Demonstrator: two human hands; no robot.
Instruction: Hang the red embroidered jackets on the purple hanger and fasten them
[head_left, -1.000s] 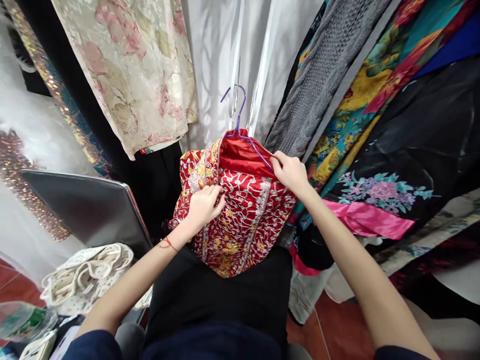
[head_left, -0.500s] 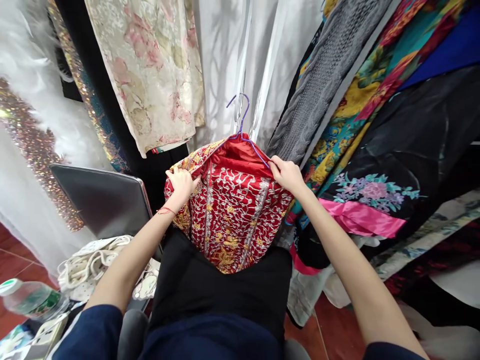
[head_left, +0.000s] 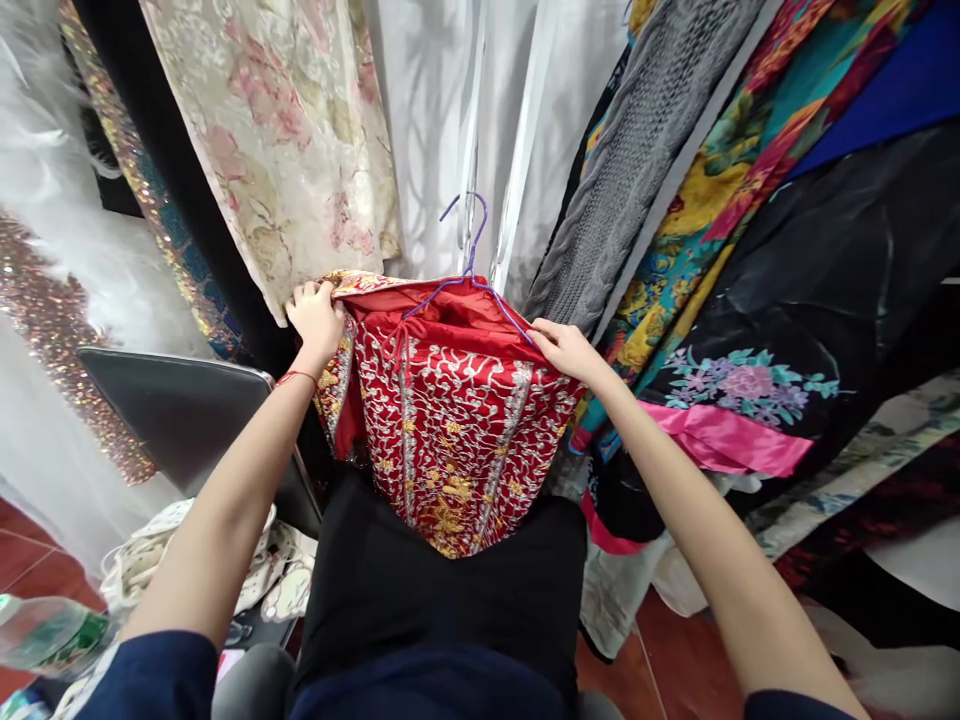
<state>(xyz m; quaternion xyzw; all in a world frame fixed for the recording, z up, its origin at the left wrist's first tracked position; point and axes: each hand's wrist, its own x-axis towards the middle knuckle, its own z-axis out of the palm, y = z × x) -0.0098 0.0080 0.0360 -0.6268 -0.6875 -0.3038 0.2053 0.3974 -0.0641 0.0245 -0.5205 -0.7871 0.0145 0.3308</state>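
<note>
A red bodice [head_left: 457, 430] with silver and gold embroidery hangs down against my lap, its lower edge coming to a point. Its top is spread, showing a plain red lining. A purple hanger [head_left: 474, 235] stands up out of the neckline, hook free, its arms reaching inside the garment. My left hand [head_left: 316, 322] is closed around the upper left edge of the bodice, pulling it outward. At the upper right corner, my right hand [head_left: 564, 350] pinches the fabric beside the end of the hanger arm; the thumb is partly hidden.
Floral cream cloth [head_left: 277, 140], a grey knit [head_left: 637, 160] and a black embroidered garment [head_left: 825, 320] hang around me. A dark chair back [head_left: 180, 420] stands at left, near a white cloth bag [head_left: 150, 540] and a plastic bottle [head_left: 52, 630].
My left hand has moved left and up, drawing the bodice's left edge outward and widening the neckline. My right hand stays nearly in place.
</note>
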